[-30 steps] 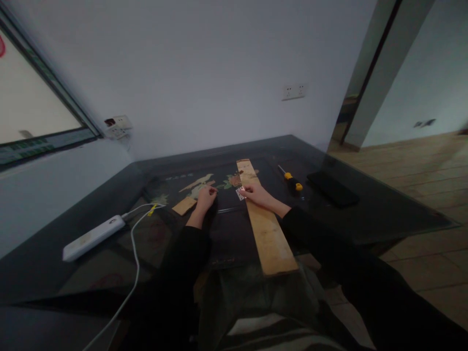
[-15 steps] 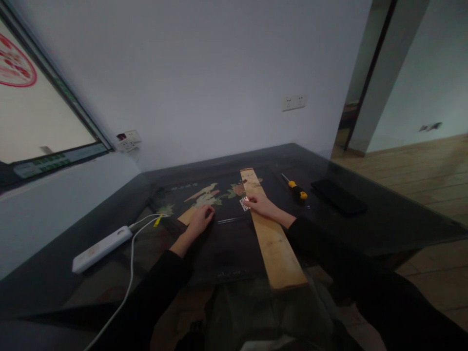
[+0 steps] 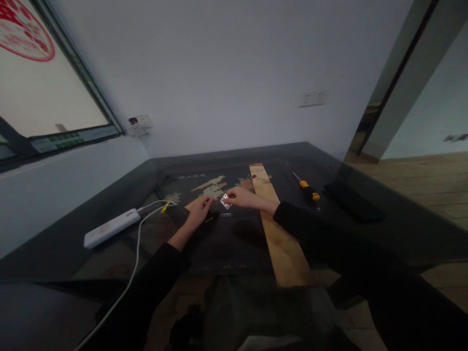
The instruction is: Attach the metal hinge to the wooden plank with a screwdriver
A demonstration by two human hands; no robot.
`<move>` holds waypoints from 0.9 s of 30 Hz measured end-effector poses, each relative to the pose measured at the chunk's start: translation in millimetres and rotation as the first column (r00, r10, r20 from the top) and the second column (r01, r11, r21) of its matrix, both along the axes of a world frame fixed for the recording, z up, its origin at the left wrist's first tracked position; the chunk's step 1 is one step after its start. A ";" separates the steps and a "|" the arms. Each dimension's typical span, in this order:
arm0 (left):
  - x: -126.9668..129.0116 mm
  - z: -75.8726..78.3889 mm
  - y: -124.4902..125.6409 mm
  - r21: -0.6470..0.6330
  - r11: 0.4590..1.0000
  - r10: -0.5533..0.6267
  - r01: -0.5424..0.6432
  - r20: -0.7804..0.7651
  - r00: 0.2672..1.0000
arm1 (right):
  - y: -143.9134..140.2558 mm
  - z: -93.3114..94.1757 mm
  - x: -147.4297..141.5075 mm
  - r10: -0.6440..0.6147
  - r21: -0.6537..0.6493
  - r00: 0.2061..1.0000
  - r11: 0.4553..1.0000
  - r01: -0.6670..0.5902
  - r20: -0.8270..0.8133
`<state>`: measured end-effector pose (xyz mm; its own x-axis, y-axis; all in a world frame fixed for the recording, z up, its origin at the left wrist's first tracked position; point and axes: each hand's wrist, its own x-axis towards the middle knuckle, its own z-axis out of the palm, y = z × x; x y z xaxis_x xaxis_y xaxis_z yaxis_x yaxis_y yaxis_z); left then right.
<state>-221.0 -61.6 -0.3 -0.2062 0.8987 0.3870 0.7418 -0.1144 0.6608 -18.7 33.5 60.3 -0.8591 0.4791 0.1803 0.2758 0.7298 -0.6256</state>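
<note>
My right hand (image 3: 239,197) pinches a small, pale flat plate with dark holes (image 3: 225,201), possibly a hinge. It is held over the dark table (image 3: 241,253), left of a long wooden board (image 3: 285,251) that my right forearm crosses. Close by on the left, my left hand (image 3: 200,209) has its thumb and fingers pressed together near the plate; what they hold, if anything, is too small to make out. A small wooden piece (image 3: 189,206) lies partly hidden behind my left hand. A thin shiny sliver (image 3: 208,220) shows just below it.
To the right lie a yellow and black screwdriver (image 3: 309,189) and a black flat case (image 3: 353,202). A white power strip (image 3: 111,228) with a white cable (image 3: 138,248) is on the left. The board's near end overhangs the table's front edge.
My right hand has moved left off the board with the plate, closer to my left hand. My left fingers are now pressed together. The view has shifted slightly.
</note>
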 end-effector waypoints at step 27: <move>-62.2 8.3 -60.8 -0.147 0.989 0.013 -0.015 -0.018 1.000 | -20.2 -32.9 -53.8 -0.091 -0.002 0.983 0.996 0.092 0.158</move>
